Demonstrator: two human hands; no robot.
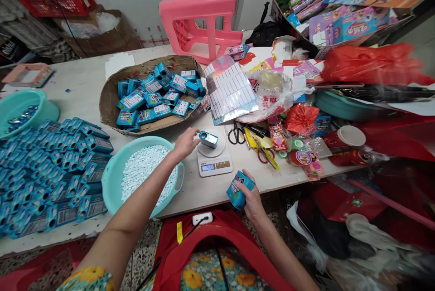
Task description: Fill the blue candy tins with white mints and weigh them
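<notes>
My left hand [186,142] reaches over the table with its fingers pinched on a small blue box [208,139] that lies on the round pan of a white kitchen scale [215,159]. The scale's display is lit. My right hand [249,193] is held below the table's front edge, closed round another small blue box [239,188]. A teal basin [112,177] full of small white pellets [144,171] stands just left of the scale, under my left forearm.
A cardboard tray [112,96] holds several blue boxes; many more lie stacked at the left [50,173]. Scissors [236,133], sticker sheets [229,89], plastic bags, red cans and a pink stool [204,14] crowd the back and right. Another teal bowl [20,109] sits far left.
</notes>
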